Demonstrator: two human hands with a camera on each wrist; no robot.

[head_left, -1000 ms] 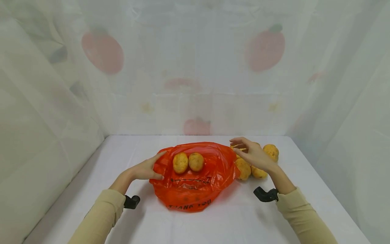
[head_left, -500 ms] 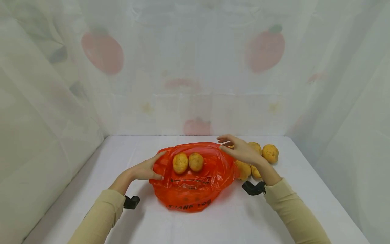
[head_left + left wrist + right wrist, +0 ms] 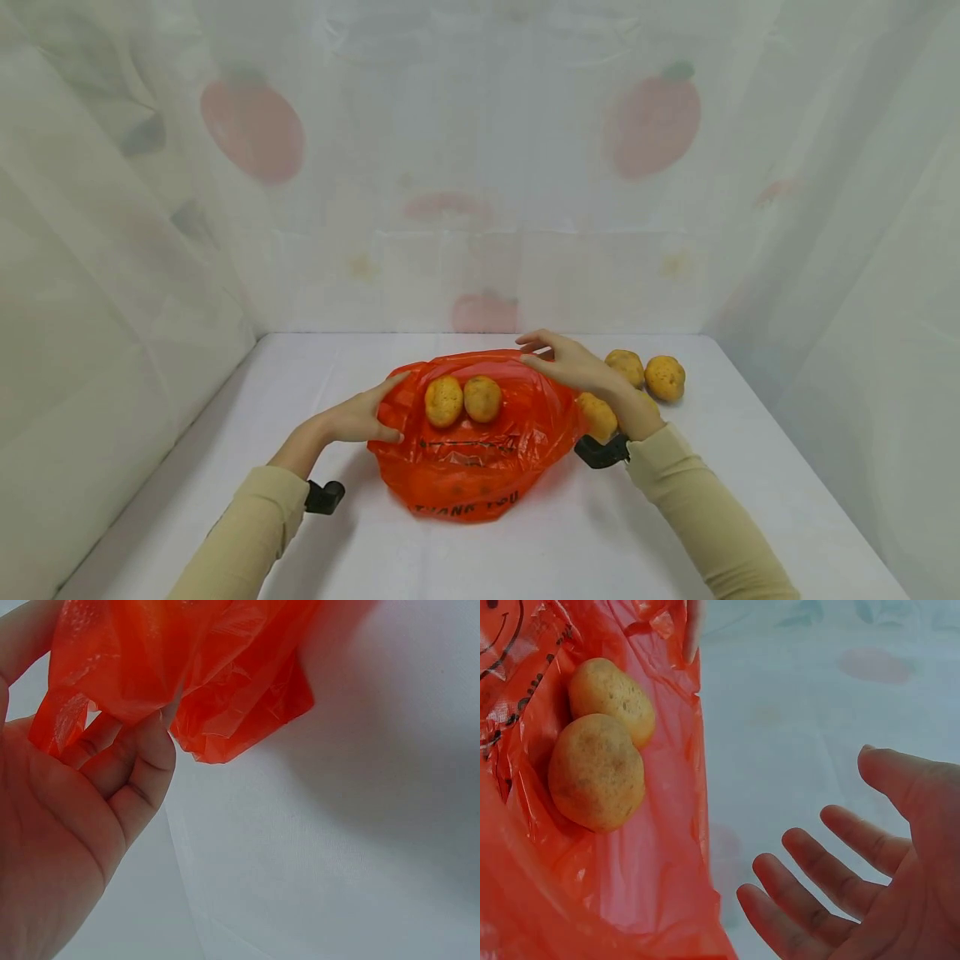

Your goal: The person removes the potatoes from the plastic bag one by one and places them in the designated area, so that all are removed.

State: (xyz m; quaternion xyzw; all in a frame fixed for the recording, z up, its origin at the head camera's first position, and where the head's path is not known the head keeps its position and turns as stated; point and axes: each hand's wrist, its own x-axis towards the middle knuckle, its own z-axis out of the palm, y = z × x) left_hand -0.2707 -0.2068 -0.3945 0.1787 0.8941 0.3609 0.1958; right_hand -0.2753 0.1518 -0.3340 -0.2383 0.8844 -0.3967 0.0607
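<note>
A red plastic bag (image 3: 480,479) with "THANK YOU" print lies with its mouth spread, and two potatoes (image 3: 483,398) sit side by side inside it. At its left edge my left hand (image 3: 358,418) grips the film; the left wrist view shows curled fingers (image 3: 139,761) in the bag's red handle loop (image 3: 56,724). My right hand (image 3: 570,364) hovers by the bag's far right rim, fingers spread and holding nothing. In the right wrist view that hand (image 3: 885,877) is beside the rim, apart from both potatoes (image 3: 598,772).
More loose potatoes (image 3: 664,378) lie on the white table (image 3: 480,562) to the bag's right, some partly hidden behind my right forearm. A pale curtain (image 3: 480,275) with faint fruit prints stands behind and along both sides.
My right hand has moved left from over the loose potatoes to the bag's far right rim, uncovering some potatoes. The left hand, bag and two potatoes inside have stayed put.
</note>
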